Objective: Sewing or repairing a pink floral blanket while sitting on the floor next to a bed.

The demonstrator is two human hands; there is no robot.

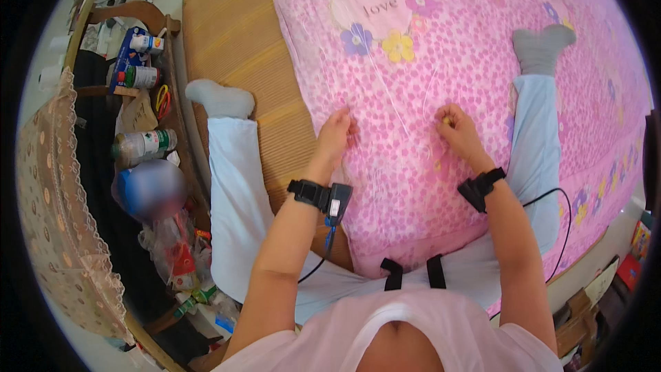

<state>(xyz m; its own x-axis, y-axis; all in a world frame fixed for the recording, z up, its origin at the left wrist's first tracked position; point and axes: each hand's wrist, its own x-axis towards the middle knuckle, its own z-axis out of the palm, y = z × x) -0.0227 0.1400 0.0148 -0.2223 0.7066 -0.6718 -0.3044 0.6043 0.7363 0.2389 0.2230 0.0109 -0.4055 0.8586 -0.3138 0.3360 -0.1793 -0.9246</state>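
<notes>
Just above a pink quilt (475, 5) with a floral print, my right hand (461, 133) pinches a small yellow object (447, 121), mostly covered by the fingers. A thin white thread (427, 88) runs up the quilt from near these fingertips. My left hand (334, 134) is over the quilt's left edge with its fingers loosely curled; whether a thread lies between them is too fine to tell. Between the hands, longer white threads (384, 90) stretch across the quilt. Black straps with small devices sit on both wrists, the left one (338, 204) bearing a cable.
My legs in light blue trousers (235, 165) are spread to either side. A ribbed tan mat (232, 26) extends under the quilt at left. Beyond it, a wooden shelf holds a clear bottle (147, 145), a smaller bottle (139, 77) and plastic bags (173, 248). A black cable (567, 206) loops by my right arm.
</notes>
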